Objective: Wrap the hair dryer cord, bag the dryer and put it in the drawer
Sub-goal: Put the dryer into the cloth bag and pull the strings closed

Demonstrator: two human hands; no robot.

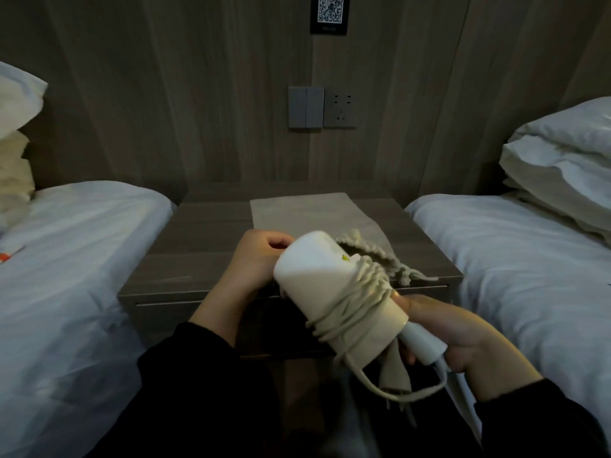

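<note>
Dark sleeves (pixel 205 385) sit lowest in view, both forearms reaching toward 12 o'clock. My right hand (pixel 463 338) is closed around the white handle (pixel 421 342) of the hair dryer (pixel 330 292), gripping it at about 4 o'clock from the frame centre. Dryer body lies tilted, its blunt end pointing to 10 o'clock, held in the air just in front of the nightstand. Cord (pixel 353 309) is wound in several loops around the barrel; a loose length hangs below in a curve toward 6 o'clock, and the plug (pixel 396 368) dangles there, prongs down. My left hand (pixel 261 256) is curled shut at the dryer's far end, at 9 o'clock from the barrel; fingers are folded against the body, but I cannot tell whether they pinch the cord or only steady the dryer.

Beyond the dryer, at 12 o'clock, the beige bag (pixel 304 209) lies flat on the tabletop (pixel 198 233) of the nightstand, its drawstring (pixel 390 259) bunched at the near edge, partly hidden by the dryer. Drawer front (pixel 158 312) shows below the tabletop edge, closed. Bed (pixel 66 259) at 9 o'clock, second bed (pixel 512 259) at 3 o'clock, pillows (pixel 562 166) stacked on it. Wall switch and socket (pixel 322 107) at 12 o'clock on the wood panel.
</note>
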